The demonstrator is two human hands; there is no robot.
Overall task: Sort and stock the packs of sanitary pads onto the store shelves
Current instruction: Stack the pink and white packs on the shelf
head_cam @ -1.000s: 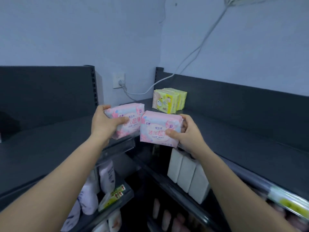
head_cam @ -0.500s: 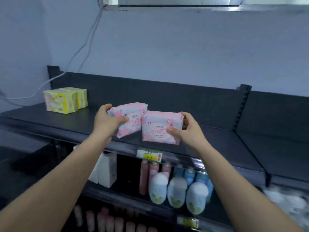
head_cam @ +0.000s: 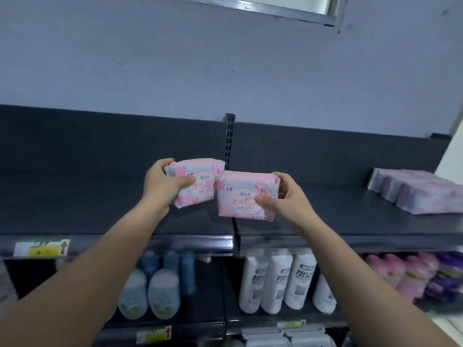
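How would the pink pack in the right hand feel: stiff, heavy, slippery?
Probably light: the right hand holds the pink pack aloft by one end. Likely soft rather than stiff: its corners look rounded and puffy. Its plastic wrapper may be slightly slippery.

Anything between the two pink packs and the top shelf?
Nothing visible: the left pack and right pack hang over bare top shelf; the only stock visible on it, lavender packs, lies far right, apart.
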